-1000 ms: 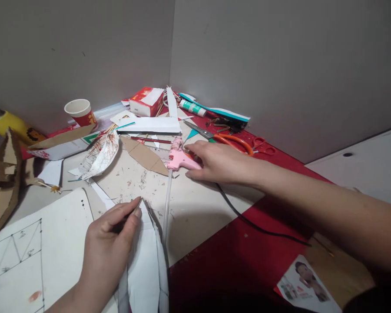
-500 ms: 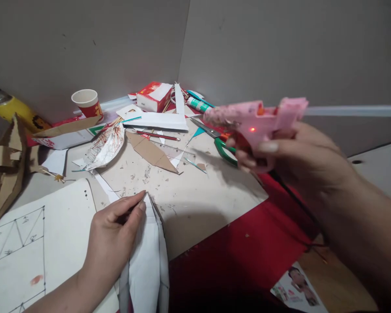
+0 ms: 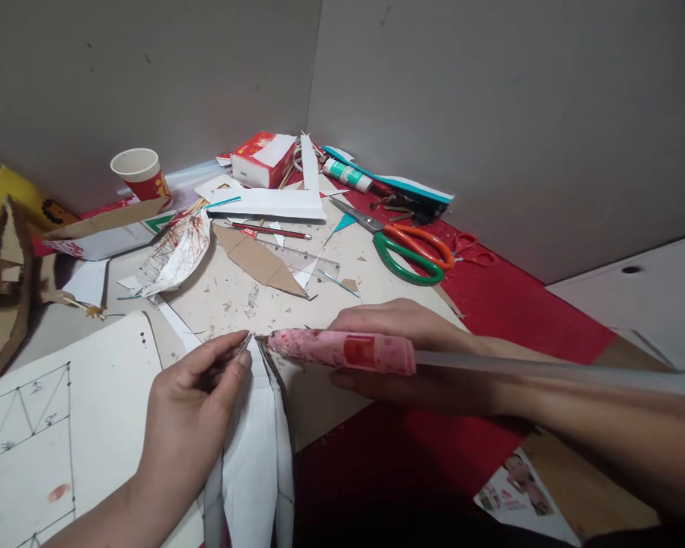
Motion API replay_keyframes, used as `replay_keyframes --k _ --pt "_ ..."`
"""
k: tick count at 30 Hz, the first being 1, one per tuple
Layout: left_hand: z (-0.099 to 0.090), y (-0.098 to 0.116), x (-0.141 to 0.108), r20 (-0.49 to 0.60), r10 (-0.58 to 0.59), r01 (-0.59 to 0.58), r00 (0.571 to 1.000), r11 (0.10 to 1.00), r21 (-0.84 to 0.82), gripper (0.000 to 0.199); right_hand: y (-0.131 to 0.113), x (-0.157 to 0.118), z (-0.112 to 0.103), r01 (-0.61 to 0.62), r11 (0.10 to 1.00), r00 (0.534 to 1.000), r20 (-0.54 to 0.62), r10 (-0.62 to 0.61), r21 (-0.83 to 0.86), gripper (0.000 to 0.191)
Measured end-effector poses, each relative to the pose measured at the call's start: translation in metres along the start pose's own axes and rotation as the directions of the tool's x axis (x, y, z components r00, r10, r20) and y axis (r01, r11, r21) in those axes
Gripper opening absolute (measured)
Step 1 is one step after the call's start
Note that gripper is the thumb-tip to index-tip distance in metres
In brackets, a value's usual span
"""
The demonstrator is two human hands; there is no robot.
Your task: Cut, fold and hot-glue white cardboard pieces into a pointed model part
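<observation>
My left hand [image 3: 197, 411] pinches the pointed top end of a long white card piece [image 3: 251, 457], whose sides are folded and taper to a tip. From the right, my right hand [image 3: 399, 327] grips a pink hot glue gun [image 3: 342, 348], seen from above with a long clear glue stick [image 3: 525, 369] sticking out of its back. Its nozzle is close beside the tip of the card piece; whether the two touch I cannot tell. The gun's handle and trigger are hidden beneath its body.
Green-and-orange scissors [image 3: 408, 255] lie beyond my right hand. A leaf-shaped cardboard piece [image 3: 262, 262], a pencil [image 3: 271, 230] and a ruler [image 3: 302, 255] lie mid-table. A paper cup [image 3: 142, 176] and red box [image 3: 262, 158] stand behind. A notebook [image 3: 108, 380] lies left.
My right hand has brought the glue gun down and leftward from above the table to the card piece's tip, turning it. The scissors now show fully. My left hand keeps its pinch.
</observation>
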State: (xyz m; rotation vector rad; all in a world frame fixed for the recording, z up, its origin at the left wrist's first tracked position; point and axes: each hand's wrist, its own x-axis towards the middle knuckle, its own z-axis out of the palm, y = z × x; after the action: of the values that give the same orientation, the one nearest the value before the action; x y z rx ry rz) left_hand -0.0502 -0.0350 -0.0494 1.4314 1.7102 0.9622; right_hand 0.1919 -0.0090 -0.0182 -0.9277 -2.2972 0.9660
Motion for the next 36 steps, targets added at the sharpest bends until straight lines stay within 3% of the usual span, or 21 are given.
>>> replay_keyframes --k 3,9,21,36 --pt "0.0000 -0.0013 0.0009 0.028 0.015 -0.016 0.999 1.000 0.027 0.013 0.0005 0.0002 0.0020 0.047 0.999 0.999 -0.012 -0.047 0.021 0.007" --pt "-0.0019 0.0014 0.0005 0.033 0.037 -0.040 0.999 0.993 0.112 0.009 -0.0015 0.0014 0.0040 -0.019 1.000 1.000 0.010 0.019 0.004 0.012" --pt "-0.0001 0.0028 0.0002 0.050 0.010 -0.011 0.999 1.000 0.022 0.011 -0.0021 0.0037 0.0052 -0.090 0.994 0.995 0.044 0.093 -0.055 0.021" --pt "-0.0002 0.0000 0.0003 0.042 0.005 -0.005 0.999 1.000 0.005 0.013 0.0028 0.0036 0.0058 -0.068 0.996 0.993 0.092 0.073 -0.061 0.014"
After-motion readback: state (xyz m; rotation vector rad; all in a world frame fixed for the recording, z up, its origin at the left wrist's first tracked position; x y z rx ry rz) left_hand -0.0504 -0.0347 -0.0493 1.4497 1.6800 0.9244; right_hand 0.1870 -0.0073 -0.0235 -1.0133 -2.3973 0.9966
